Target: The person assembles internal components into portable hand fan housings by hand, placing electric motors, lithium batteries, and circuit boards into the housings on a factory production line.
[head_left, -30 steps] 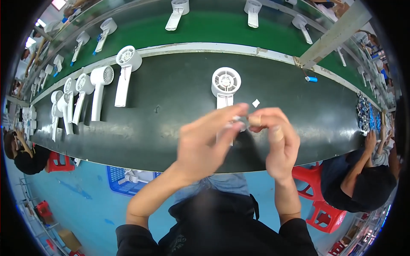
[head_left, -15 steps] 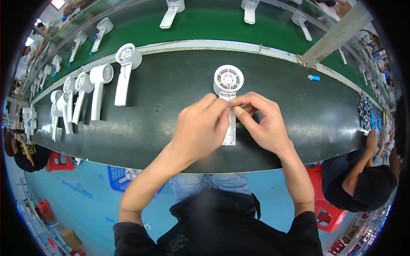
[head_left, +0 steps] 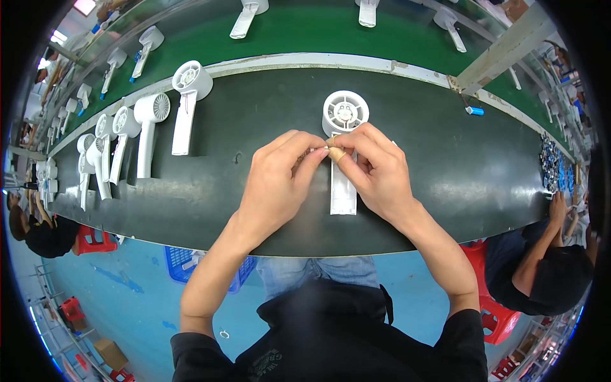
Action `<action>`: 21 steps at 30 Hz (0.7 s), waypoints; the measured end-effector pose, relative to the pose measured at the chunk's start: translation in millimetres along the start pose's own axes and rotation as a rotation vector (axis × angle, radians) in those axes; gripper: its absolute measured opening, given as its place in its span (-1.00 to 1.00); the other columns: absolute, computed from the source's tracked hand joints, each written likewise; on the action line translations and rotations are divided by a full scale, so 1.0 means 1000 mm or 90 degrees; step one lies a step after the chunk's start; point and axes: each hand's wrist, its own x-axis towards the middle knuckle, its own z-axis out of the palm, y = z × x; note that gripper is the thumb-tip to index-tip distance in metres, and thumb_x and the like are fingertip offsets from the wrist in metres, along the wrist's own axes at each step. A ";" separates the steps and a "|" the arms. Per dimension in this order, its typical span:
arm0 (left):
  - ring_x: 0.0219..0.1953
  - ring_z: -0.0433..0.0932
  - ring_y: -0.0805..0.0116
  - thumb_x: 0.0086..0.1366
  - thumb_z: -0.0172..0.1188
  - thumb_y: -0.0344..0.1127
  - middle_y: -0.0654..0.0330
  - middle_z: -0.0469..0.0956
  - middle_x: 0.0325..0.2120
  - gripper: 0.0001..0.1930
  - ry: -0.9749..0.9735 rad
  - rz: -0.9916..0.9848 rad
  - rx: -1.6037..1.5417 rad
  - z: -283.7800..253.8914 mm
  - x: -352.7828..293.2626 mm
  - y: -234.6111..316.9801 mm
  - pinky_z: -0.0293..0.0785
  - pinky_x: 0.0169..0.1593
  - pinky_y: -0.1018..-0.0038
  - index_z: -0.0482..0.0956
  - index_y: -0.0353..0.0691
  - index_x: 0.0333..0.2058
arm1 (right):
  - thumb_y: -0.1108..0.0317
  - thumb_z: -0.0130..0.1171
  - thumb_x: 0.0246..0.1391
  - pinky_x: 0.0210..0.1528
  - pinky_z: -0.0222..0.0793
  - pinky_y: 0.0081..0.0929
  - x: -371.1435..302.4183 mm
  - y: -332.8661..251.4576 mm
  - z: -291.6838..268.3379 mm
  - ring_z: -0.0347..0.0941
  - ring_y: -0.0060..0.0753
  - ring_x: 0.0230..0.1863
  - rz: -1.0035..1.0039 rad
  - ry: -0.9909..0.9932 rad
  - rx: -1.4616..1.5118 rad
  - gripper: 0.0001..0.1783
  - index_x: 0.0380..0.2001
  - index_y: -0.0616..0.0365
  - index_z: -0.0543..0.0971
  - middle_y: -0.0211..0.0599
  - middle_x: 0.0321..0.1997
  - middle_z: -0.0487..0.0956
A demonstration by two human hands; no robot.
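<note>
A white handheld fan [head_left: 344, 191] lies on the dark table in front of me. Its round head [head_left: 345, 113] points away and its long, open handle shell points toward me. Over the upper handle, my left hand [head_left: 280, 175] and my right hand [head_left: 375, 170] meet fingertip to fingertip. Both pinch at a tiny whitish piece that I cannot make out. Tan finger covers sit on the right thumb and index finger. The fingers hide the joint between head and handle.
Several white fans [head_left: 146, 134] lie on the left of the table. Beyond the rim [head_left: 286, 61], a green belt [head_left: 305, 32] carries more fans. A blue cylindrical cell [head_left: 475, 111] lies near the post [head_left: 503, 54]. Dark and blue parts [head_left: 552, 169] are heaped far right, by a seated person [head_left: 541, 274].
Both hands have shifted slightly left over the handle, their fingertips still together, with the left hand turned so its thumb and index finger show. Fans on the belt have moved left.
</note>
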 end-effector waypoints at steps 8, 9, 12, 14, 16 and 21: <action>-0.55 0.47 0.19 0.29 0.20 -0.47 0.06 0.51 -0.47 -0.93 -0.042 0.006 0.020 -0.009 0.002 -0.004 0.38 -0.45 0.34 0.58 -0.34 -0.28 | 0.50 0.31 0.07 -0.61 0.12 -0.63 0.000 0.000 0.003 0.20 -0.71 -0.65 -0.002 0.003 -0.006 -0.88 -0.30 0.24 0.60 -0.43 -0.43 0.47; -0.55 0.47 0.18 0.30 0.19 -0.47 0.06 0.50 -0.47 -0.93 -0.040 -0.022 0.003 -0.010 0.003 -0.002 0.38 -0.45 0.34 0.57 -0.33 -0.28 | 0.51 0.31 0.06 -0.62 0.12 -0.63 0.001 0.000 0.003 0.19 -0.71 -0.65 -0.007 0.004 -0.009 -0.88 -0.31 0.24 0.59 -0.43 -0.44 0.45; -0.53 0.49 0.17 0.29 0.16 -0.48 0.07 0.49 -0.47 -0.95 -0.070 -0.049 -0.014 -0.010 0.004 0.005 0.38 -0.44 0.35 0.57 -0.32 -0.30 | 0.52 0.31 0.04 -0.62 0.11 -0.63 0.000 0.001 0.003 0.19 -0.71 -0.66 -0.008 0.012 -0.005 -0.88 -0.32 0.24 0.59 -0.43 -0.46 0.43; -0.53 0.49 0.16 0.28 0.17 -0.47 0.07 0.48 -0.48 -0.95 -0.053 0.001 0.010 -0.006 0.004 -0.002 0.37 -0.45 0.35 0.57 -0.31 -0.31 | 0.52 0.31 0.02 -0.62 0.11 -0.63 0.000 0.002 0.004 0.18 -0.70 -0.66 -0.012 0.007 -0.004 -0.87 -0.32 0.23 0.59 -0.43 -0.44 0.44; -0.54 0.48 0.16 0.27 0.18 -0.47 0.07 0.48 -0.49 -0.95 -0.036 0.052 0.033 -0.003 0.006 -0.005 0.36 -0.45 0.35 0.57 -0.30 -0.31 | 0.52 0.32 0.01 -0.63 0.11 -0.63 0.000 0.001 0.003 0.18 -0.69 -0.67 -0.016 0.003 -0.006 -0.86 -0.32 0.22 0.59 -0.43 -0.43 0.45; -0.54 0.49 0.27 0.33 0.15 -0.35 0.09 0.51 -0.53 -0.86 -0.119 -0.114 -0.013 -0.006 0.014 0.001 0.37 -0.41 0.36 0.56 -0.32 -0.34 | 0.49 0.39 -0.12 -0.62 0.29 -0.56 0.000 0.001 0.002 0.36 -0.59 -0.65 -0.098 0.032 -0.156 -0.77 -0.32 0.09 0.62 -0.47 -0.33 0.53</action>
